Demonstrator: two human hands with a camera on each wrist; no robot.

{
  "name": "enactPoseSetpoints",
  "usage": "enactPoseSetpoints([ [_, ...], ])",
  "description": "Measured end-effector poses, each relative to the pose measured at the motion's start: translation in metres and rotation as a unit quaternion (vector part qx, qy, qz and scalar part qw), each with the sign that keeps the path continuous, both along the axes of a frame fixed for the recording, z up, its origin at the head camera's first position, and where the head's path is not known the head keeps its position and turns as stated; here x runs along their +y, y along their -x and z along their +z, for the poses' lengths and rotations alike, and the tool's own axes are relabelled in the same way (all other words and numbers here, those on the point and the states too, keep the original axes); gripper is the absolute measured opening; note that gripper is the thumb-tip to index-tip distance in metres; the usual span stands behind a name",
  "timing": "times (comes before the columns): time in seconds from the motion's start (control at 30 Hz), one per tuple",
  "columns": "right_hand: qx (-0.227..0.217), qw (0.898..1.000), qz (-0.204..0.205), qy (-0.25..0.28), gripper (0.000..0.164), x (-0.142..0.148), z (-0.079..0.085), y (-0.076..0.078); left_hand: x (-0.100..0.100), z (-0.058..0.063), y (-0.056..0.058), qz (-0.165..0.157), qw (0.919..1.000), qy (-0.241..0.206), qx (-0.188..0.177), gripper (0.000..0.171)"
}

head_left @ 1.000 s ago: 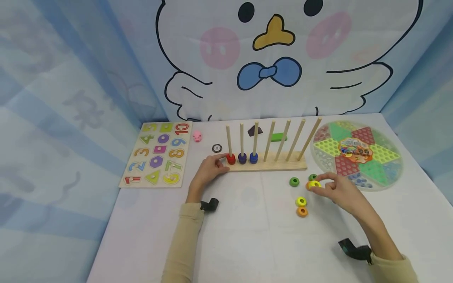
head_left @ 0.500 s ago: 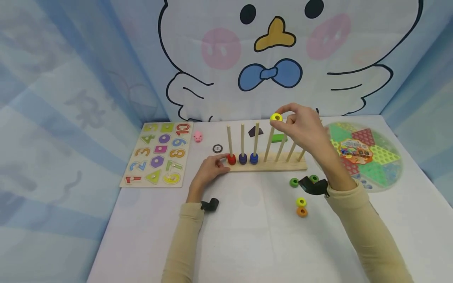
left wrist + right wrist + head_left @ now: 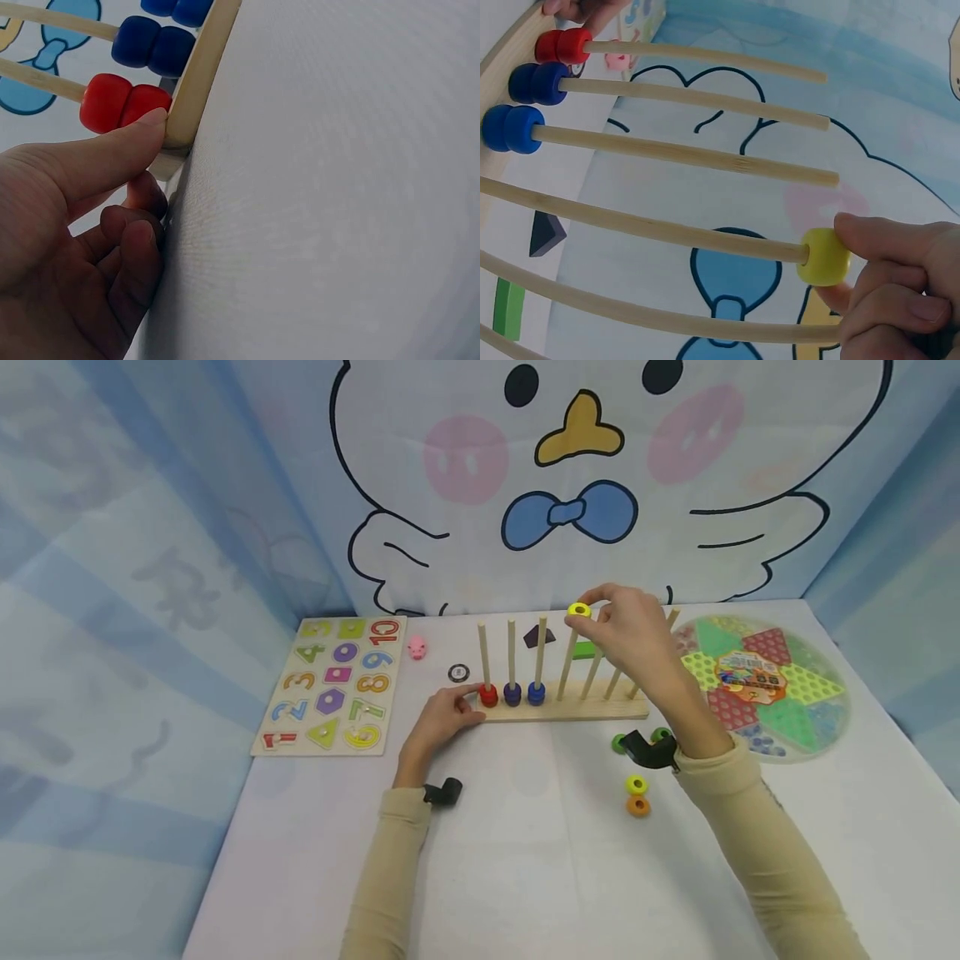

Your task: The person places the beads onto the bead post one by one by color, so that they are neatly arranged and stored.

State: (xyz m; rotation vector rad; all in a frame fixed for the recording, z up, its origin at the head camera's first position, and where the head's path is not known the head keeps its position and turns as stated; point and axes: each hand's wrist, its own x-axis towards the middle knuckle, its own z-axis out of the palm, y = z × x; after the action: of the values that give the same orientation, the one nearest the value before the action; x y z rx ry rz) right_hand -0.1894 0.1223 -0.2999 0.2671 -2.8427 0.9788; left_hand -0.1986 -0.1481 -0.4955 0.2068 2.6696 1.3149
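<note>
A wooden peg rack (image 3: 562, 713) stands at the middle of the table with a row of upright pegs. Its first peg carries red beads (image 3: 112, 103), the second dark blue beads (image 3: 512, 695), the third blue beads (image 3: 514, 129). At the rack's left end, my left hand (image 3: 441, 720) pinches the base, thumb on top beside the red beads. Thumb and finger of my right hand (image 3: 630, 628) pinch a yellow bead (image 3: 825, 256) at the top of the fourth peg (image 3: 645, 223). In the right wrist view, that peg's tip meets the bead's hole.
Loose on the table lie another yellow bead (image 3: 637, 785), an orange bead (image 3: 638, 807) and green beads (image 3: 662, 735), partly behind the right wrist camera. A number board (image 3: 322, 693) is at left, a round game board (image 3: 780, 727) at right. A pink pig figure (image 3: 417, 648) sits behind.
My right hand has carried the yellow bead from near the loose beads up and left to the fourth peg's top. My left hand has stayed on the rack's end.
</note>
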Motion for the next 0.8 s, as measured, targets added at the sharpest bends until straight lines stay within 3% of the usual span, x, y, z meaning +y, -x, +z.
enactPoseSetpoints([
  [0.17, -0.007, 1.000, 0.009, 0.000, 0.043, 0.003, -0.009, -0.002, 0.001, -0.001, -0.001, -0.007, 1.0000, 0.002, -0.006, 0.053],
  [0.27, -0.007, 0.999, 0.017, 0.028, 0.044, 0.009, -0.013, -0.006, 0.000, 0.000, -0.001, -0.004, 1.0000, 0.000, 0.000, 0.053],
  [0.37, -0.034, 0.994, 0.012, 0.104, 0.047, 0.023, -0.021, -0.018, 0.000, 0.000, -0.001, -0.003, 1.0000, -0.003, 0.003, 0.053],
  [0.43, -0.059, 0.983, 0.007, 0.172, 0.048, 0.036, -0.031, -0.030, -0.001, 0.000, -0.001, -0.003, 1.0000, -0.002, 0.000, 0.053],
  [0.5, -0.087, 0.970, 0.001, 0.229, 0.048, 0.051, -0.047, -0.044, 0.000, 0.000, -0.001, -0.006, 1.0000, 0.000, -0.002, 0.053],
  [0.57, -0.114, 0.962, -0.001, 0.246, 0.049, 0.067, -0.066, -0.057, 0.000, 0.000, -0.001, -0.007, 1.0000, 0.002, 0.001, 0.053],
  [0.8, -0.254, 0.948, 0.017, 0.193, 0.045, 0.109, -0.142, -0.085, 0.001, 0.002, 0.000, -0.007, 1.0000, 0.006, 0.004, 0.053],
])
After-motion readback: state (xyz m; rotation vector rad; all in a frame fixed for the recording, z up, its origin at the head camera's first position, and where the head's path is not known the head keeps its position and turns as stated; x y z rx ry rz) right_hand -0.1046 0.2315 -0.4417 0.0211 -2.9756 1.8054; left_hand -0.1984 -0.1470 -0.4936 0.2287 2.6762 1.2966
